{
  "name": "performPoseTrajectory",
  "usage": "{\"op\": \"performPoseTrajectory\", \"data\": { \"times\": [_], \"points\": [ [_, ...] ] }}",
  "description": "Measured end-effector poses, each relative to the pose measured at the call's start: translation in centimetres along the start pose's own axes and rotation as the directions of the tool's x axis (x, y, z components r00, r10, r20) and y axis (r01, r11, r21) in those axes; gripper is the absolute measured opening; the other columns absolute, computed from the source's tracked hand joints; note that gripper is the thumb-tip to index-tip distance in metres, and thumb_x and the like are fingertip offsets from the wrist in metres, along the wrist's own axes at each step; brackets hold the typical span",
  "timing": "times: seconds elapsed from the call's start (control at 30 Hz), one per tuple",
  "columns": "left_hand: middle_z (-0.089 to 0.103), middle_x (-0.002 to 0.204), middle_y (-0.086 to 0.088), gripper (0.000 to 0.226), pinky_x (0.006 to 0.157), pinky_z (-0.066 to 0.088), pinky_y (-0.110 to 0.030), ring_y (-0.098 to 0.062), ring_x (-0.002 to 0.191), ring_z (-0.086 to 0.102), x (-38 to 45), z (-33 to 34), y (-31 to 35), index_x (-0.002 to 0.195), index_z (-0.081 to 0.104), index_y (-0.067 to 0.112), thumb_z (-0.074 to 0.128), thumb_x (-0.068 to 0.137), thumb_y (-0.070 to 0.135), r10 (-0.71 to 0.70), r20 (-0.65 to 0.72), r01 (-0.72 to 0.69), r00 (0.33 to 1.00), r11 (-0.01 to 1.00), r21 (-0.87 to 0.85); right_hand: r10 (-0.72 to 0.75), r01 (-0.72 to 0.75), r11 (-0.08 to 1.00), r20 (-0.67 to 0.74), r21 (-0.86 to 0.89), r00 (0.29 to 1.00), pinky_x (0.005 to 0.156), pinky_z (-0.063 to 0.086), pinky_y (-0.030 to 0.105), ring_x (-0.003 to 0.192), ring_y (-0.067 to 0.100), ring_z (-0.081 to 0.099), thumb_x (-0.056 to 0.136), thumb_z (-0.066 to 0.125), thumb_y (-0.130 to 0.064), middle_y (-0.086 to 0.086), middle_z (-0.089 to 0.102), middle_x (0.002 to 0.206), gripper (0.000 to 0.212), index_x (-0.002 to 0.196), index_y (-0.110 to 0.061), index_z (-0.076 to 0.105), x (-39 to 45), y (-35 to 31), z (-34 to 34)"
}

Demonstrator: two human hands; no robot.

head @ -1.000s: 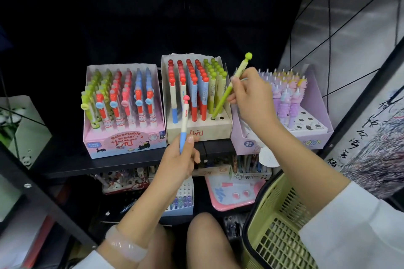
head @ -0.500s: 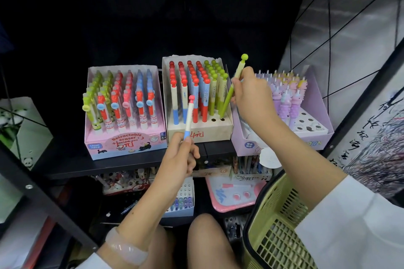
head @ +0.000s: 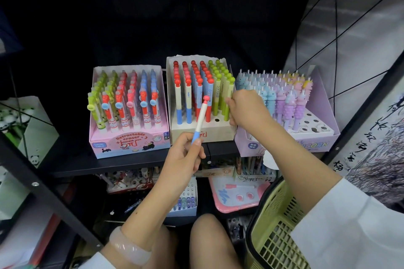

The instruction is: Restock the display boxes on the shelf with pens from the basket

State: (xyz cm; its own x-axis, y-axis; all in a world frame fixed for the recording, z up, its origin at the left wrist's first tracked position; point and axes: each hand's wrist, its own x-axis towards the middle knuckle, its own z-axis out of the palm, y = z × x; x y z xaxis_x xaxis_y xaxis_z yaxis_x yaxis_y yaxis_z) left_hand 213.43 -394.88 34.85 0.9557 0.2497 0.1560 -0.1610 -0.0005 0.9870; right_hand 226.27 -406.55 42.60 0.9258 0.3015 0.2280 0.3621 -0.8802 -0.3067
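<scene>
Since the earlier frames the right hand (head: 247, 109) has come down from above the box, and the green pen (head: 228, 102) it held aloft now stands upright in the front row at the right end of the middle display box (head: 218, 132). The fingertips of this hand lie against that pen; whether they pinch it or merely touch it cannot be told. The left hand (head: 185, 155) has moved slightly right, its fingers pinching the blue lower end of a white pen with a pink cap (head: 201, 118), which leans up and to the right across the box front. One open hole shows in the near row, just left of the green pen. Left of the middle box stands a pink display box (head: 131, 144) of retractable erasers; right of it a lilac box (head: 317, 140) of pastel pens. All three rest on a black shelf (head: 98, 166). The yellow-green basket (head: 275, 236) sits near right, below the right forearm.
</scene>
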Motion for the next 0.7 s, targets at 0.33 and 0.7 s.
{"op": "performPoseTrajectory", "data": {
  "times": [0.33, 0.7],
  "points": [
    [0.061, 0.068, 0.011, 0.016, 0.052, 0.043, -0.017, -0.004, 0.057, 0.052, 0.4, 1.1, 0.2, 0.097, 0.058, 0.030, 0.042, 0.097, 0.026, 0.072, 0.043, -0.073, 0.996, 0.997, 0.027, -0.242, 0.117, 0.631, 0.051, 0.767, 0.969, 0.059, 0.050, 0.014, 0.061, 0.001, 0.057, 0.092, 0.056, -0.018, 0.009, 0.068, 0.082, 0.015, 0.088, -0.005, 0.063, -5.5, -2.4, 1.1],
    [0.024, 0.145, 0.017, 0.047, 0.104, 0.006, -0.004, 0.013, 0.129, 0.013, 0.9, -1.3, -0.7, 0.141, 0.031, 0.029, 0.045, 0.097, 0.022, 0.173, 0.112, -0.206, 0.978, 0.768, 0.607, 0.007, 0.223, 0.768, -0.357, 0.600, 0.934, 0.068, 0.057, 0.039, 0.068, 0.018, 0.066, 0.096, 0.049, -0.019, 0.014, 0.067, 0.080, 0.016, 0.087, -0.007, 0.053, -1.6, -0.1, -0.4]
  ]
}}
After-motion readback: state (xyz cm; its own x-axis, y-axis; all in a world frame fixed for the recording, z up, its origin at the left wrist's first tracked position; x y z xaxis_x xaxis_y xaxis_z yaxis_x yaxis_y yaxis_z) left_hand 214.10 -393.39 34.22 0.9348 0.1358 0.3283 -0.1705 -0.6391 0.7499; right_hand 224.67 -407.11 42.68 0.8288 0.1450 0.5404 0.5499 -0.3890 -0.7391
